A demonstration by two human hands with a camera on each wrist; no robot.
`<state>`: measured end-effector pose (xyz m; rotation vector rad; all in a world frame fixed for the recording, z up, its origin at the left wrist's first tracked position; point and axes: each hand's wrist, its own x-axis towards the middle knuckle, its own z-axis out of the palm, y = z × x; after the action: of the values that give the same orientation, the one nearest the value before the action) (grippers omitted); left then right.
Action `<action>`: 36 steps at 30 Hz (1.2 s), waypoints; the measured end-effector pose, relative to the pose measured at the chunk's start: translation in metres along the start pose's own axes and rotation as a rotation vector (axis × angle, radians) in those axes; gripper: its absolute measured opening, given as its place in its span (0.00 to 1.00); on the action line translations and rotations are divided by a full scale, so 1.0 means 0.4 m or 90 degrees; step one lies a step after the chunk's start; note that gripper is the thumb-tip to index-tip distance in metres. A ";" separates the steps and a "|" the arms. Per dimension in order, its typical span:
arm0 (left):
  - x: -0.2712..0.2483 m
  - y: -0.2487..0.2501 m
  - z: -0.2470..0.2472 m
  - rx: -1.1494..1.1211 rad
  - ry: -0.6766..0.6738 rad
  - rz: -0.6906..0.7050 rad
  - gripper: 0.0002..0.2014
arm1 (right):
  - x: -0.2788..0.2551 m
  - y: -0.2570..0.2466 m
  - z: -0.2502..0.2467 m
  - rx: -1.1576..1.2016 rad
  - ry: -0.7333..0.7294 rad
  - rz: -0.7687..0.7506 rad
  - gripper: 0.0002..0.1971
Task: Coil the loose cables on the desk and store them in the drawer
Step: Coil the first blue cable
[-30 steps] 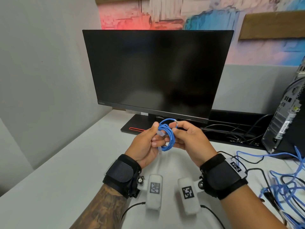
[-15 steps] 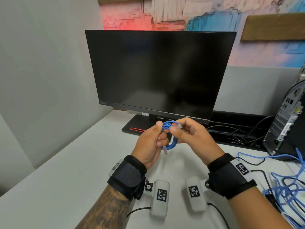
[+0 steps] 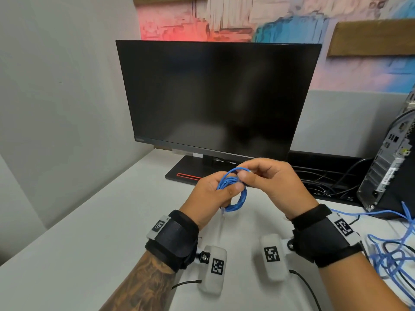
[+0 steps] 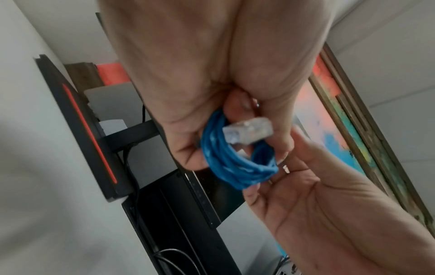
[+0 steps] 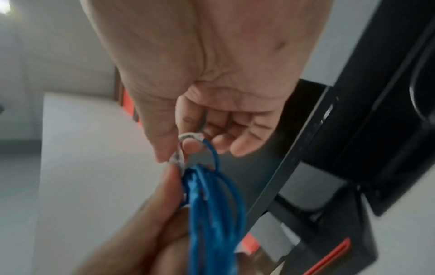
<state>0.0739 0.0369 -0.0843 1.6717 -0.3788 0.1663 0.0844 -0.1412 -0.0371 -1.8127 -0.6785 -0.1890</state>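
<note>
Left hand curled around blue cable coil, thumb pressed across it. Right hand pinches the clear plug end at coil top. Coil held above desk, in front of monitor. Loose cables lie at desk's right edge; bare desk surface left.

Some things hide or blur

The computer tower and the loose blue cables run off the head picture's right edge. The left hand covers part of the blue coil. The wrist pictures are blurry.
</note>
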 end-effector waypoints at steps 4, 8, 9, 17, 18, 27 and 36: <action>0.003 0.001 -0.001 -0.048 0.031 -0.011 0.19 | -0.004 -0.023 0.018 -0.075 0.082 -0.103 0.10; 0.000 0.007 -0.006 -0.057 0.066 0.001 0.10 | 0.001 -0.032 0.034 0.013 0.043 0.037 0.13; -0.001 0.007 -0.004 -0.047 0.068 0.001 0.08 | 0.002 -0.028 0.030 0.003 0.017 0.086 0.11; -0.008 0.019 0.026 -0.090 -0.102 -0.145 0.14 | 0.005 -0.041 -0.009 0.013 0.079 0.028 0.06; -0.008 0.022 0.031 -0.105 -0.121 -0.166 0.16 | 0.008 -0.047 -0.014 0.020 0.111 0.008 0.06; -0.004 0.026 0.014 -0.008 -0.123 -0.064 0.13 | 0.013 -0.035 -0.034 0.178 0.318 0.011 0.06; -0.001 0.031 -0.009 -0.259 -0.019 -0.005 0.16 | 0.008 0.029 -0.021 0.037 0.068 0.020 0.08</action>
<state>0.0699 0.0392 -0.0724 1.2754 -0.3988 0.0521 0.0947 -0.1499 -0.0424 -1.7438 -0.5745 -0.2416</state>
